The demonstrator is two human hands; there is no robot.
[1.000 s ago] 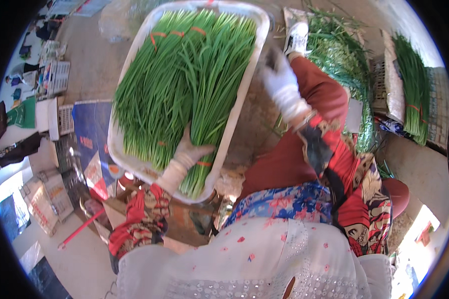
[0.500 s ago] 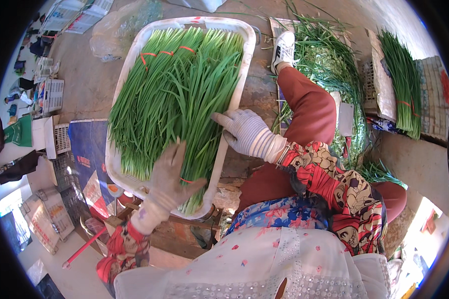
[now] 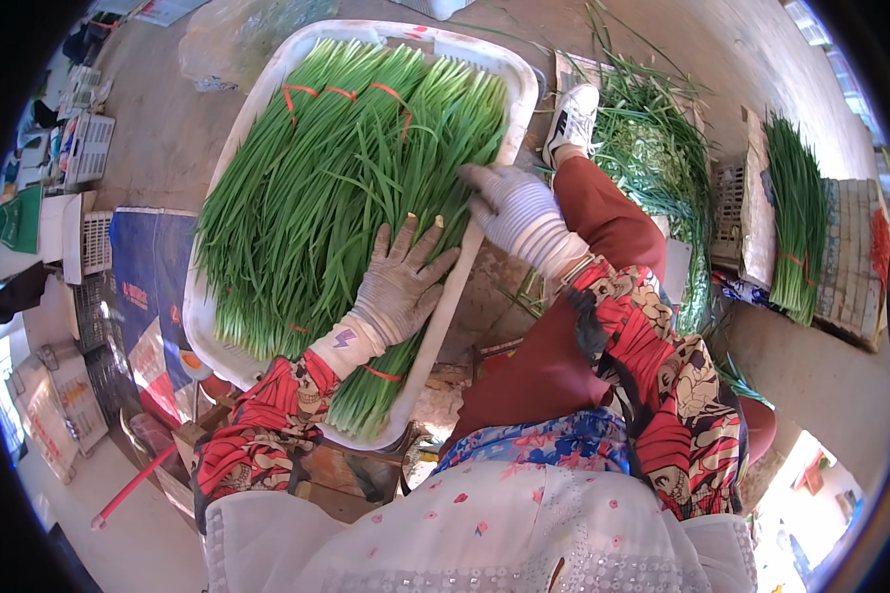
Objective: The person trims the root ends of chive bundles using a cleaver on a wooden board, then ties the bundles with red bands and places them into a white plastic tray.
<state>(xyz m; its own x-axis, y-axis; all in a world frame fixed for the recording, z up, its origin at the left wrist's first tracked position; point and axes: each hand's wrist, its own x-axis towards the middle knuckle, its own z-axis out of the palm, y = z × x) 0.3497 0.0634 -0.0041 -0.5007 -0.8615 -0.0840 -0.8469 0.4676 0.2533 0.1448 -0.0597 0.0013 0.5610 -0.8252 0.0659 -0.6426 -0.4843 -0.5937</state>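
Long green garlic chives fill a white plastic crate, laid in bundles with red ties around several of them. My left hand, in a grey-and-white glove, lies flat on the leaves near the crate's near right part, its fingers spread. My right hand, in a striped glove, is at the crate's right rim. Its index finger stretches over the chives there and its thumb stands apart below; the other fingers are partly hidden. I see nothing held in either hand.
Loose chive trimmings cover a board right of my shoe. Farther right, a tied chive bundle stands by a stack of flattened cardboard. A blue sheet lies left of the crate, and a clear plastic bag behind it.
My left hand has moved up and right from the crate's near end, onto the leaves. My right hand has shifted slightly up and right along the rim. The whole view has also shifted.
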